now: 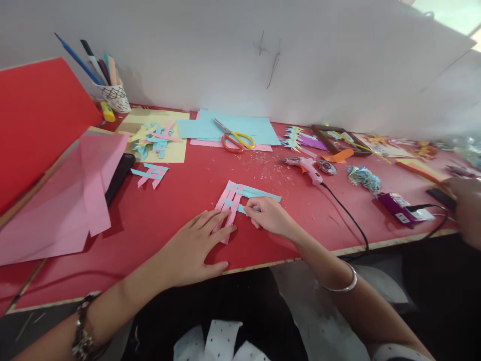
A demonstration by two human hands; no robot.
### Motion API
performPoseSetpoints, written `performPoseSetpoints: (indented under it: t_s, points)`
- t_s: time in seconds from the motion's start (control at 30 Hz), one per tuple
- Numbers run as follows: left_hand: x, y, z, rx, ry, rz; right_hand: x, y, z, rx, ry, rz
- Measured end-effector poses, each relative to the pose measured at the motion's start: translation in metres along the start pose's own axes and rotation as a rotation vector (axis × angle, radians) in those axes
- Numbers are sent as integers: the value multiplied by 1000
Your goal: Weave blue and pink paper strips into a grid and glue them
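On the red tabletop in front of me lie pink paper strips (233,204) interlaced with blue paper strips (259,192). My left hand (199,240) rests flat with fingers spread, its fingertips on the lower ends of the pink strips. My right hand (268,213) is closed in a pinch at the right end of the lower blue strip (240,208). Its fingertips partly hide that strip's end. A smaller woven pink-and-blue piece (152,174) lies to the left, apart from both hands.
Scissors (236,140) rest on blue sheets (244,128) at the back. A corded pink glue gun (306,166) lies right, near a purple power box (402,208). Pink sheets (56,210) and a pen cup (115,96) stand left. Another person's hand (466,205) is far right.
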State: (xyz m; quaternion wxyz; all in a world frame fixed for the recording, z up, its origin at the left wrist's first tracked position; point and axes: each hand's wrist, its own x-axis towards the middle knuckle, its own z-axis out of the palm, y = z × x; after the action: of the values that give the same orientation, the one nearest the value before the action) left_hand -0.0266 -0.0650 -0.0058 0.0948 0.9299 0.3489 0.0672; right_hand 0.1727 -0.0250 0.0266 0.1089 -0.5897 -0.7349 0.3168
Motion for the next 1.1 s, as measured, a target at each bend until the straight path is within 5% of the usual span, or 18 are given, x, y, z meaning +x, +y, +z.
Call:
performPoseSetpoints:
  t_s: [0.67, 1.1]
  points:
    - [-2, -1, 3, 6, 26, -1, 11, 1, -10, 173, -143, 136]
    - [-2, -2, 6, 12, 73, 13, 21, -4, -7, 107, -167, 85]
